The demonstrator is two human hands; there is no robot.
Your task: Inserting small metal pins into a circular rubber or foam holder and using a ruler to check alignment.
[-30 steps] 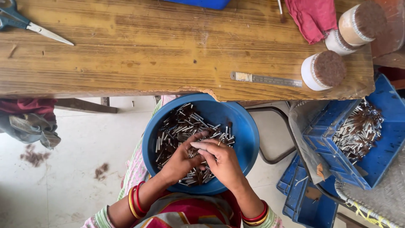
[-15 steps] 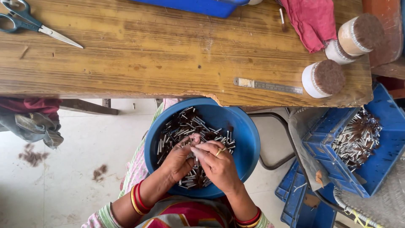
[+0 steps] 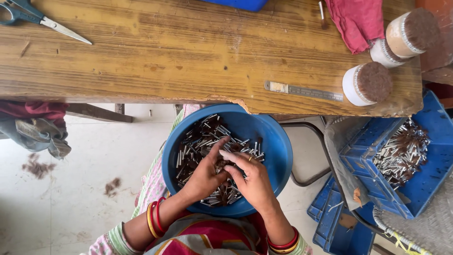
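Scissors [image 3: 33, 16] handles cut off; hands [image 3: 231, 177] hide sticks.

No packages, labels, signs or screens visible.

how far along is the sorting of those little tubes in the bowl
Done, it seems: a heap of tubes already lies in the blue crate on the right. In hand: the left hand and right hand both pick among the loose tubes in the bowl. Left: much of the bowl is covered with tubes, so plenty seems to remain.
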